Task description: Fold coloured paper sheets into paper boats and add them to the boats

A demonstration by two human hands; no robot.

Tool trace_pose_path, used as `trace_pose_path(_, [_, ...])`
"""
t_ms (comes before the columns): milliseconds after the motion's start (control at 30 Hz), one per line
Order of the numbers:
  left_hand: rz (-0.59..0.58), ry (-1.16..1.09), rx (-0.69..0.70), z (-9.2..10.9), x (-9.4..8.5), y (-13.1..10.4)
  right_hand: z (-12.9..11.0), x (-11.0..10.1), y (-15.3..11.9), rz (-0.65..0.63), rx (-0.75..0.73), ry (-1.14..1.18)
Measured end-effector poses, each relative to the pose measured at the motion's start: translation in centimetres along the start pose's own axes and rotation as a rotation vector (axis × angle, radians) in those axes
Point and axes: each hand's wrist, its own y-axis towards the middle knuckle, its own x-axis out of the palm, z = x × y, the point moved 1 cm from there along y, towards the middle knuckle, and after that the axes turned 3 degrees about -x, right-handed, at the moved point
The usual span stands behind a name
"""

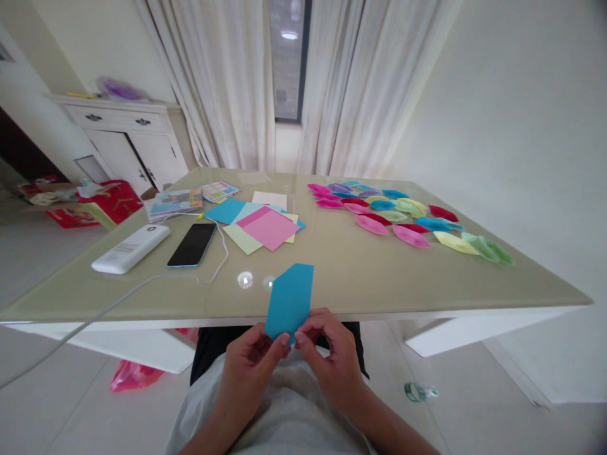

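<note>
A blue sheet of paper [291, 300], with some corners folded in, is held up in front of the table's near edge. My left hand [253, 363] pinches its lower left end between thumb and fingers. At the lower right end, my right hand [329, 354] grips the same paper, its thumb close to the left thumb. Both hands are above my lap. On the table to the right lie several folded paper pieces [372, 224] in pink, red, blue, yellow, green and purple, pointed at both ends. Flat square sheets [269, 228] in pink, blue and pale green overlap left of centre.
On the table's [332, 278] left side lie a white power bank [133, 248], a dark-screened phone [193, 245], a white cable [156, 276] and booklets [176, 201]. A glass-like container [415, 392] is on the floor at right. Behind stand curtains [237, 82] and a white cabinet [128, 136].
</note>
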Motion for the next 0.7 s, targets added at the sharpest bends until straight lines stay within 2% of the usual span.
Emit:
trace_pose_path(267, [0.011, 0.028, 0.005, 0.4, 0.0, 0.0, 0.4, -0.1, -0.3, -0.033, 0.039, 0.001])
trace_pose_path(467, [0.026, -0.043, -0.052, 0.6, 0.0, 0.0, 0.9, 1.0, -0.7, 0.080, 0.256, 0.321])
trace_pose_path(567, [-0.022, -0.085, -0.073, 0.8, 0.1, 0.1, 1.0, 1.4, -0.7, 0.011, 0.365, 0.430])
trace_pose_path(700, [-0.100, -0.137, -0.120, 0.9, -0.1, 0.4, 1.0, 1.1, -0.7, -0.007, 0.396, 0.347])
